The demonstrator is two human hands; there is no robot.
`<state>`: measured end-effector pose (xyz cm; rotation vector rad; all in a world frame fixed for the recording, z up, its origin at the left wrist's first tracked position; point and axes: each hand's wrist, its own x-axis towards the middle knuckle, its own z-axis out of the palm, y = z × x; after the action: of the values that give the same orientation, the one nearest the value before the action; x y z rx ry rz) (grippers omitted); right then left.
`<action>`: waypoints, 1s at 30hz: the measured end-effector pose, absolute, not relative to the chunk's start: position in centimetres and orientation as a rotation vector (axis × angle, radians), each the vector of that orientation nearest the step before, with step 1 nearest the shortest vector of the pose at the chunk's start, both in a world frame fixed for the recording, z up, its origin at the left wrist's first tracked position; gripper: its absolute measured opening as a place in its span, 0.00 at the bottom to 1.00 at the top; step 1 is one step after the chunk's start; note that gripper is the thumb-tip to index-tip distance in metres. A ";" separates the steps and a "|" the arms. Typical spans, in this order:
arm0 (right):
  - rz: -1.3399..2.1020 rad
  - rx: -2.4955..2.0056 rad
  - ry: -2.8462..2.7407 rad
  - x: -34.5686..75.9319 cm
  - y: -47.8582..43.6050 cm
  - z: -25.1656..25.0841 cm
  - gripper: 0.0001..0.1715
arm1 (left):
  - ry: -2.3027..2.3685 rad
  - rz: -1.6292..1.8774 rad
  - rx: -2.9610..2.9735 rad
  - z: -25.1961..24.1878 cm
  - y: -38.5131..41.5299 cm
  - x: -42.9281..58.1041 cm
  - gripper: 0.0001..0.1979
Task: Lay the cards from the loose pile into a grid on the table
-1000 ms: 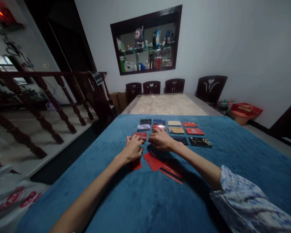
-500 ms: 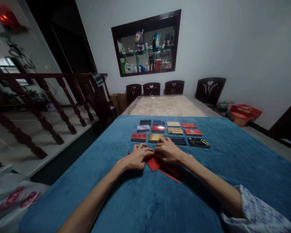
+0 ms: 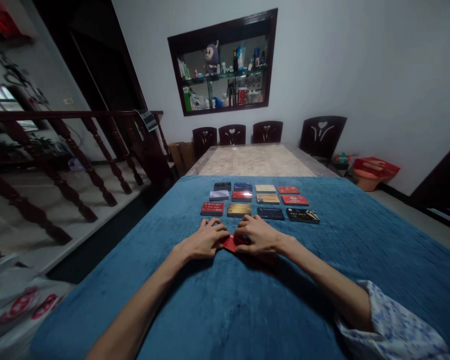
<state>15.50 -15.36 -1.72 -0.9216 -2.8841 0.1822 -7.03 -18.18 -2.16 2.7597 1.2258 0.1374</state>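
Several red cards [image 3: 230, 243] lie on the blue cloth [image 3: 225, 310] between my two hands, mostly covered by them. My left hand [image 3: 206, 240] curls its fingers against the left end of the cards. At the other end, my right hand [image 3: 258, 236] grips them with bent fingers; its palm hides how many are held. Just beyond the fingertips stand rows of stacked cards, the nearest being a red stack [image 3: 212, 209], a gold stack [image 3: 239, 210], a dark blue stack [image 3: 270, 213] and a black stack [image 3: 302, 215].
Farther stacks include a white one [image 3: 219, 195], an orange one [image 3: 268, 199] and a red one [image 3: 294, 200]. The bare tabletop [image 3: 247, 159] continues past the cloth toward dark chairs [image 3: 268, 132]. A plastic bag [image 3: 26, 305] is at lower left, beside the wooden railing [image 3: 93, 180].
The red cards that were spread out at angles are now drawn together between my hands, with less of them showing. The view has shifted slightly.
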 end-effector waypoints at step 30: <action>0.349 -1.068 -2.584 15.7 -13.0 -4.8 0.06 | 1.455 0.848 2.461 -5.9 -15.3 -6.9 0.12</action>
<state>15.67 -13.04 -4.80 -1.0684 -2.5838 0.3486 -6.92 -15.35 -5.86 2.4612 1.4546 0.8483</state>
